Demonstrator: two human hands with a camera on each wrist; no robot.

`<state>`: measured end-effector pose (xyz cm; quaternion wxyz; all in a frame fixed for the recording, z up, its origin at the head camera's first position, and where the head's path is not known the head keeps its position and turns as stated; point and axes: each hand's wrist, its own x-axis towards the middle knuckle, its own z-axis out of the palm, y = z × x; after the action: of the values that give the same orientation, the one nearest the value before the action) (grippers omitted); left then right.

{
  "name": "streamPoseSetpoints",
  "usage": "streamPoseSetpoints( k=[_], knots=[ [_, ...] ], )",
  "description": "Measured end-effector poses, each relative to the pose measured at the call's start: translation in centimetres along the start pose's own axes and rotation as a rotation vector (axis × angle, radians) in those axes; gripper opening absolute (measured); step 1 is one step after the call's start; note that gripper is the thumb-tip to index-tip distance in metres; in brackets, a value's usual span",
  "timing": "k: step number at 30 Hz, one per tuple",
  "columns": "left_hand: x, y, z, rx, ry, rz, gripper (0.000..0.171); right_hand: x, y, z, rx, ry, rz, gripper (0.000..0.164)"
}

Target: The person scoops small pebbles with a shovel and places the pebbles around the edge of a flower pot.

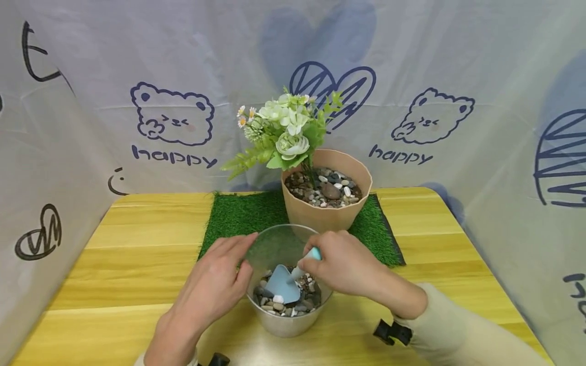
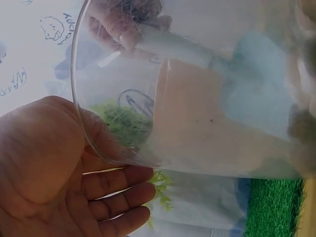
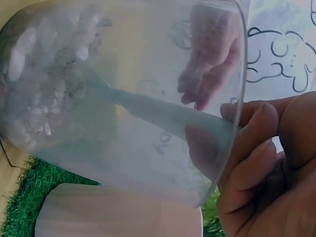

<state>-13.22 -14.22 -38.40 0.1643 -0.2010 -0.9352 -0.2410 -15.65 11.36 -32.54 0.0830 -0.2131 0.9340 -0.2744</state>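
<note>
While the right hand (image 1: 344,262) grips the blue shovel (image 1: 283,285) against stones (image 1: 277,306), the unclenched left hand (image 1: 215,277) touches the clear bowl (image 1: 286,325), apparently to steady it.

Your head cam's bright, soft glare on the table (image 1: 263,351) at 6 o'clock. Wrist cams are hazier tbh: your right blurs the stones (image 3: 17,64) at 10 o'clock, your left washes out the backdrop (image 2: 24,54) at 10.

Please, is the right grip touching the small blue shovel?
Touching. The head view shows it: the right grip is closed round the handle of the small blue shovel, its turquoise end sticking out.
</note>
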Motion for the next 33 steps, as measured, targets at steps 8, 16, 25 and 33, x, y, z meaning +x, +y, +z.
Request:
streamPoseSetpoints(
  k=[8, 16, 25, 33],
  knots=[
    [0.0, -0.1, 0.0, -0.008, -0.003, 0.005, 0.051, 0.1, 0.0, 0.2, 0.094, -0.038, 0.029, 0.014],
    [0.0, 0.0, 0.1, -0.025, -0.007, -0.002, 0.051, -0.2, 0.5, -0.5, 0.196, -0.103, 0.035, 0.014],
    [0.1, 0.0, 0.1, -0.03, -0.019, -0.009, 0.051, -1.0, 1.7, -1.0, 0.317, -0.112, 0.057, 0.015],
    [0.2, -0.3, -0.4, -0.123, -0.122, -0.109, 0.053, -1.9, 2.8, -1.4, 0.454, -0.059, 0.135, 0.019]
  ],
)
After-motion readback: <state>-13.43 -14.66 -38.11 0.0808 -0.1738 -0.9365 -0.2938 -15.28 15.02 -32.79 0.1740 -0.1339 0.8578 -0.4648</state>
